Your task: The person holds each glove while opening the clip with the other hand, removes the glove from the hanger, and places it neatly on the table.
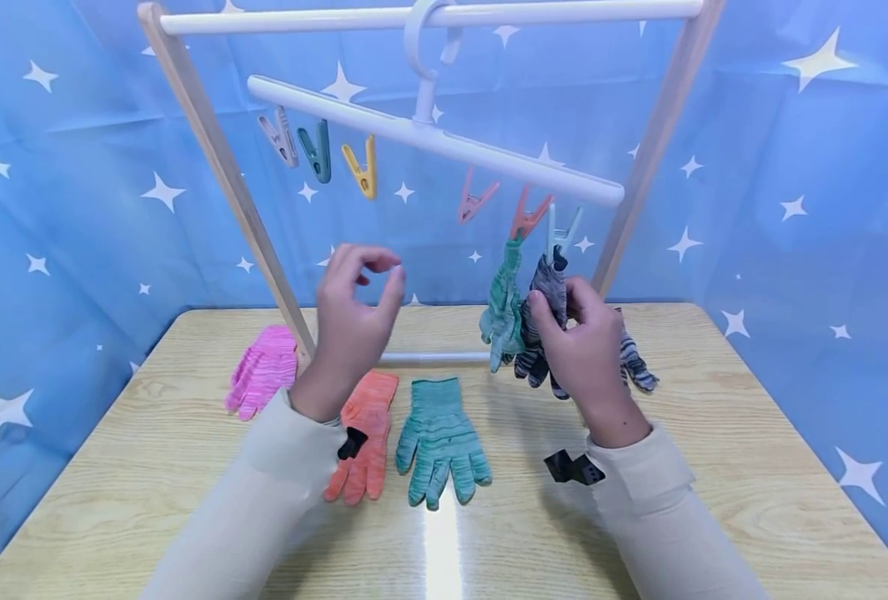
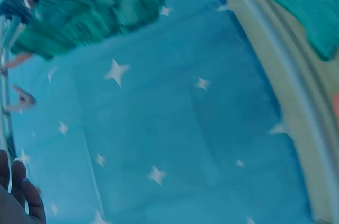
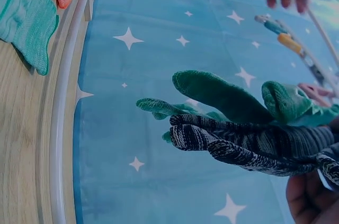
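Observation:
My right hand (image 1: 582, 342) pinches a black-and-grey knit glove (image 3: 249, 144) between thumb and fingers. The glove hangs from a pale blue clothespin (image 1: 561, 232) at the low end of a white hanger (image 1: 481, 152). Beside it a green glove (image 1: 504, 304) dangles from a coral clothespin (image 1: 528, 215). My left hand (image 1: 357, 312) is raised left of these, its fingers loosely bent and holding nothing. Also on the bar are pink (image 1: 475, 200), yellow (image 1: 364, 169), dark green (image 1: 318, 152) and greyish clothespins (image 1: 280, 137), without gloves.
A rack with wooden posts (image 1: 222, 179) and a white top rail (image 1: 564, 12) carries the tilted hanger. On the wooden table (image 1: 714, 492) lie a pink glove (image 1: 263, 371), an orange glove (image 1: 368, 425), a green glove (image 1: 441, 437) and another black-and-grey glove (image 1: 639, 362). Blue star-patterned cloth (image 1: 774, 167) surrounds the table.

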A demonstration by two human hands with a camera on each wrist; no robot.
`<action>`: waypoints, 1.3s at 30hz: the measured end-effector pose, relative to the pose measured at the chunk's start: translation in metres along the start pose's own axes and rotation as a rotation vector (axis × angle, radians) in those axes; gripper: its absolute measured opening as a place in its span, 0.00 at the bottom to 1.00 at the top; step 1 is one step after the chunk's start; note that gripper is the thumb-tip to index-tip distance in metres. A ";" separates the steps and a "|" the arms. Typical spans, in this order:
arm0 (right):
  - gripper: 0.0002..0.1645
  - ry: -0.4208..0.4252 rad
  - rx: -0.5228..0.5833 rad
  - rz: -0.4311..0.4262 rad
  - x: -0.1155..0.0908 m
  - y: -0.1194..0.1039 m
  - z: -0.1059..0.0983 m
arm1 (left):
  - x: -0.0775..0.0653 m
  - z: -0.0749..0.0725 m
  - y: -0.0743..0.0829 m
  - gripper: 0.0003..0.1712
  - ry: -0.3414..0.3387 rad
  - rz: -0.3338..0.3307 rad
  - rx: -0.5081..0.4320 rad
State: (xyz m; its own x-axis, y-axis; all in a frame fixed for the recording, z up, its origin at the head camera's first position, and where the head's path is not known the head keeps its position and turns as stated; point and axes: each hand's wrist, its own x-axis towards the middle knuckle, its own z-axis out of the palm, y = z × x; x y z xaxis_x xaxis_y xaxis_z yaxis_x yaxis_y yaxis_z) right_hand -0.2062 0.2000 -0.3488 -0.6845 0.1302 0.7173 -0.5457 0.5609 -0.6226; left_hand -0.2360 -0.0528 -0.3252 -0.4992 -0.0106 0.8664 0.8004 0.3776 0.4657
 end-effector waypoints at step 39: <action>0.11 -0.062 -0.055 -0.085 -0.004 0.000 0.003 | 0.092 0.077 0.090 0.35 -0.709 -0.092 0.630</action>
State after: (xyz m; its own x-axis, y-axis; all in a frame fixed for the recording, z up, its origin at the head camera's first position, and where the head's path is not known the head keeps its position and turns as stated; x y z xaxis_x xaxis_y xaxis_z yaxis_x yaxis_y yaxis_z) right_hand -0.2053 0.1968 -0.3524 -0.6664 0.0302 0.7449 -0.5770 0.6118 -0.5410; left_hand -0.2359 0.0514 -0.2174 -0.8021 0.4210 0.4236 0.5252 0.8349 0.1647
